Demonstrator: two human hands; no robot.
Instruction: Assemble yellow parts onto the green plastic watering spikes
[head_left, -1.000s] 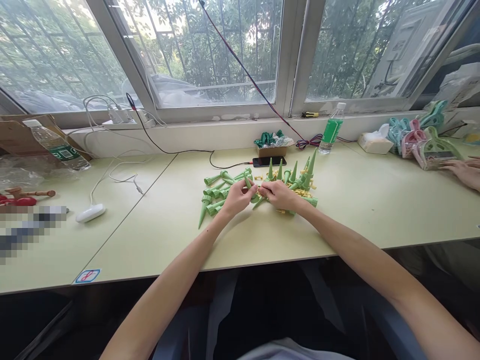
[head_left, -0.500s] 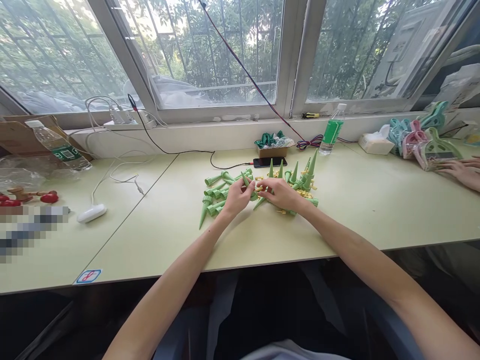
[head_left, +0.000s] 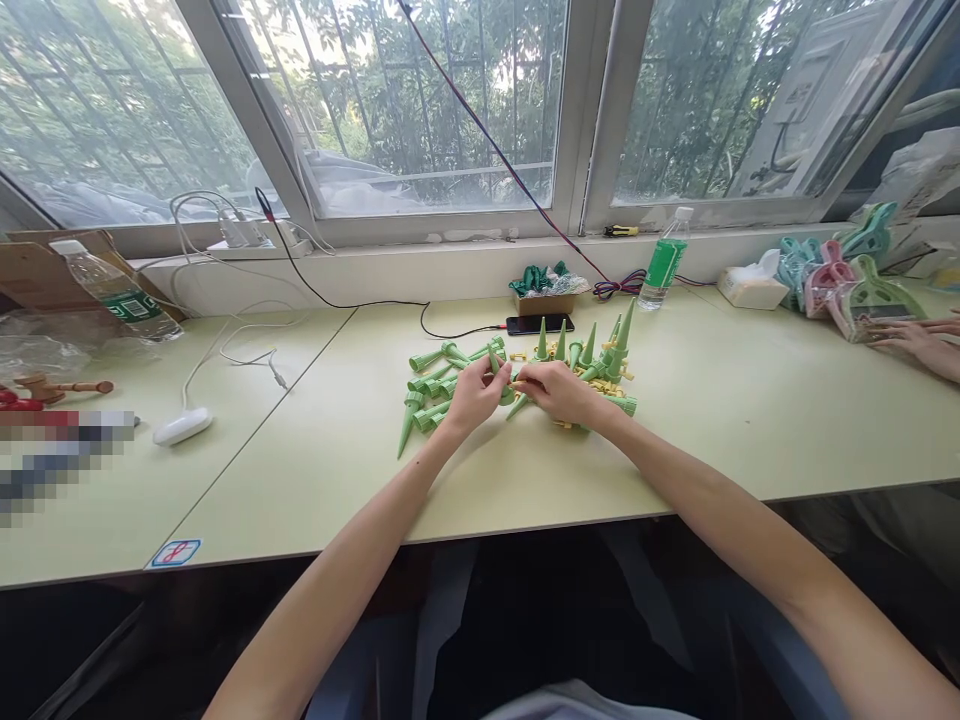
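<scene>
Near the centre of the frame, the left hand (head_left: pixel 478 393) grips one green spike (head_left: pixel 493 360) while the right hand (head_left: pixel 553 391), its fingers closed together, pinches what is probably a small yellow piece (head_left: pixel 520 385) against it, though the fingers hide most of that. Green spikes lie in two groups too tangled to count, one pile (head_left: pixel 429 387) just left of the hands and another (head_left: pixel 611 355) just right, with yellow pieces mixed in. Two bottles stand or lean, one (head_left: pixel 664 262) at upper right and one (head_left: pixel 120 295) at upper left, and one small open box (head_left: pixel 546 300) at upper centre holds green and clear wrapped stuff.
</scene>
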